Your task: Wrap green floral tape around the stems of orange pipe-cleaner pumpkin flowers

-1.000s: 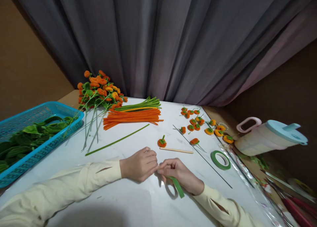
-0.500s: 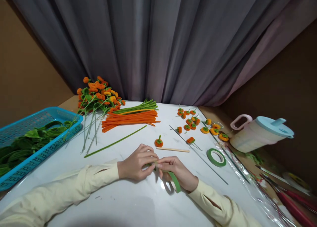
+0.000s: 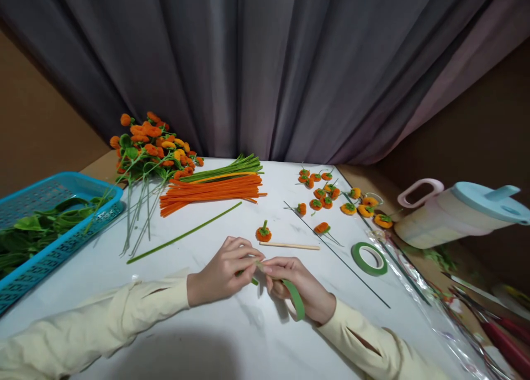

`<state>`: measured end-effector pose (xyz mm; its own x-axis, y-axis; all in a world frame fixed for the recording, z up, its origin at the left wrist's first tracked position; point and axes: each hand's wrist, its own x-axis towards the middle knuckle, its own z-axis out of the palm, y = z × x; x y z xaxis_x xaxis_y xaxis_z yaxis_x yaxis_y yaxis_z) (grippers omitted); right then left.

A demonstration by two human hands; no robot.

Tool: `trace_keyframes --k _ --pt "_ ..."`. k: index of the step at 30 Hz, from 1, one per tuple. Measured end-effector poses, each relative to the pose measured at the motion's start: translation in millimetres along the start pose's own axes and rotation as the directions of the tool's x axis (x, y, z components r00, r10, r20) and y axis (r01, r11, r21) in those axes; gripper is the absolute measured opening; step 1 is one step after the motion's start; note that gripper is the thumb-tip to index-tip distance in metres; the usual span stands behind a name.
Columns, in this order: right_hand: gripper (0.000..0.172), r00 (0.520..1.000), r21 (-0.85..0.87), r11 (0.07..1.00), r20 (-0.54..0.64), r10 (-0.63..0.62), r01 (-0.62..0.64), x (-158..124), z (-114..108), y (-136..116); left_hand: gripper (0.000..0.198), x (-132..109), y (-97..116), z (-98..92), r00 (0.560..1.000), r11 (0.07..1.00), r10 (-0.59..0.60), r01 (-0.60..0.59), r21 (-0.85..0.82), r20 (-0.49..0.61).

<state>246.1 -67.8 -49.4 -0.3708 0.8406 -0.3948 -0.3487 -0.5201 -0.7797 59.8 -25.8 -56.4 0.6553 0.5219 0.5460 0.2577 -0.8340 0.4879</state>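
Note:
My left hand (image 3: pixel 226 272) is closed in a pinch near the middle of the white table. A short green end (image 3: pixel 254 281) pokes out below its fingers; the rest of that piece is hidden. My right hand (image 3: pixel 304 286) is closed on a roll of green floral tape (image 3: pixel 295 300), which hangs below its fingers. A pale stretched strip of the tape (image 3: pixel 259 265) runs between the fingertips of both hands. Just beyond them lie an orange pipe-cleaner flower head (image 3: pixel 263 234) with a green stub pointing up and a thin wooden stick (image 3: pixel 290 246).
Orange and green pipe cleaners (image 3: pixel 211 192) lie behind, beside a bunch of finished flowers (image 3: pixel 153 142). A blue basket (image 3: pixel 62 242) of green leaves stands left. Several flower heads (image 3: pixel 321 195), a second tape roll (image 3: pixel 370 258), a tumbler (image 3: pixel 459 214) and red-handled pliers (image 3: pixel 505 347) are on the right.
My fingertips have shifted slightly, and the green end below my left hand shows more clearly. The view has tilted and moved a little; the things on the table lie as before.

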Motion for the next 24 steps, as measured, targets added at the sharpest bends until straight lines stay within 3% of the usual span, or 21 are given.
trace_keyframes --k 6,16,21,24 --pt "0.019 0.999 0.106 0.994 0.041 -0.009 0.005 3 -5 1 0.022 0 -3 -0.2 0.998 0.997 -0.054 0.053 -0.048 -0.021" --pt "0.023 1.0 0.076 0.997 0.021 -0.016 0.014 3 1 -1 0.013 5 1 4.3 0.975 0.967 -0.198 0.176 -0.185 -0.106" --pt "0.023 0.999 0.085 0.996 -0.032 -0.032 0.034 1 2 0 0.02 5 6 2.1 0.95 0.93 -0.301 0.273 -0.246 -0.085" --pt "0.025 0.999 0.107 0.994 -0.034 -0.034 0.037 1 1 2 0.028 3 6 2.5 0.924 0.878 -0.382 0.363 -0.312 -0.001"
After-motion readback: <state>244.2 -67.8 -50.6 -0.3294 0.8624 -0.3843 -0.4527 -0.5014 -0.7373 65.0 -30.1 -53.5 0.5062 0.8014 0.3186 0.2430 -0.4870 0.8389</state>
